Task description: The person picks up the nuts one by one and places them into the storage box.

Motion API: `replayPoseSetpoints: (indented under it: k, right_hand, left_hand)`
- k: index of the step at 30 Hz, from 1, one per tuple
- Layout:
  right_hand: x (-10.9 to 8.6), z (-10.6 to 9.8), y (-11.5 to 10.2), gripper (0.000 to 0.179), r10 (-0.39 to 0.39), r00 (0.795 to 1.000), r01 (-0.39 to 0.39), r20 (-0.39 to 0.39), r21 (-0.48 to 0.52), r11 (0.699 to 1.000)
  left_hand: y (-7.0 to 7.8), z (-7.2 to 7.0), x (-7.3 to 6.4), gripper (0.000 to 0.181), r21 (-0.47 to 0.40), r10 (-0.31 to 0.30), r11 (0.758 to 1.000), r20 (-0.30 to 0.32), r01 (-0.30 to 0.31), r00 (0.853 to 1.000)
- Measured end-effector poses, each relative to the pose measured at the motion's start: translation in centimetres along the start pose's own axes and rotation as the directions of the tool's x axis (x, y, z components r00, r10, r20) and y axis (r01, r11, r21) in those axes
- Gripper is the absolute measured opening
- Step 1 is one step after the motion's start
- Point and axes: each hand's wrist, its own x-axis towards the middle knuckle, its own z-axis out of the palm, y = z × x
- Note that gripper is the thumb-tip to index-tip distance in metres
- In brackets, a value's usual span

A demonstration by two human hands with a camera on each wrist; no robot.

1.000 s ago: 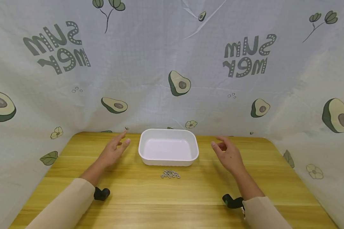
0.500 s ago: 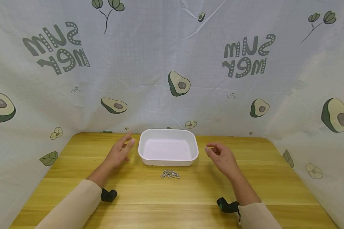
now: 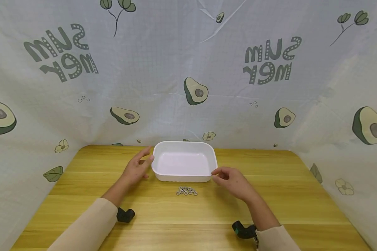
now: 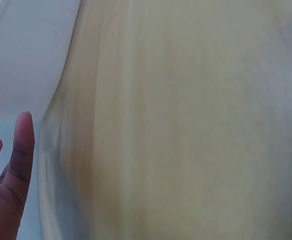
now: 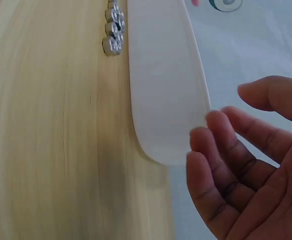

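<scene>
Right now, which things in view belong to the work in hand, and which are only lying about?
Likely in the work:
white tray, with the left grip and right grip near its sides
small metal pieces, possibly, close in front

Apparently just surroundings:
wooden table, underneath
avocado-print cloth, hanging behind

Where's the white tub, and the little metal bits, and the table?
White tub (image 3: 184, 178): head view, on its front wall.
Little metal bits (image 3: 186, 192): head view, on the middle one of the nearest row.
Table (image 3: 176, 213): head view, on its wooden top.
</scene>
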Motion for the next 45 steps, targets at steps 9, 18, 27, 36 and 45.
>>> replayPoseSetpoints:
  k: [9,18,27,36,45]
  right_hand:
    - [0.0,2.0,0.0,0.02,0.011,1.0,-0.009,0.028,-0.054,0.998]
    - [-0.1,4.2,0.3,0.021,0.024,1.0,-0.024,0.018,-0.046,0.999]
    - [0.1,5.5,0.9,0.021,-0.053,0.997,0.055,0.055,-0.038,0.998]
    - [0.5,6.7,1.2,0.017,-0.133,0.991,0.134,0.019,-0.095,0.986]
    - [0.5,7.1,1.1,0.013,-0.124,0.992,0.124,0.009,-0.138,0.983]
  left_hand:
    - [-0.2,1.0,0.2,0.059,-0.038,-0.024,0.999,0.02,0.024,1.0]
    - [-0.3,1.7,0.7,0.057,-0.041,-0.035,0.999,-0.001,0.035,0.999]
    - [-0.6,2.3,0.9,0.055,-0.071,-0.031,0.997,-0.035,0.029,0.999]
    - [-0.7,2.9,1.4,0.049,-0.156,-0.089,0.986,-0.135,0.067,0.987]
    - [-1.1,3.9,1.4,0.045,-0.232,-0.136,0.969,-0.189,0.091,0.973]
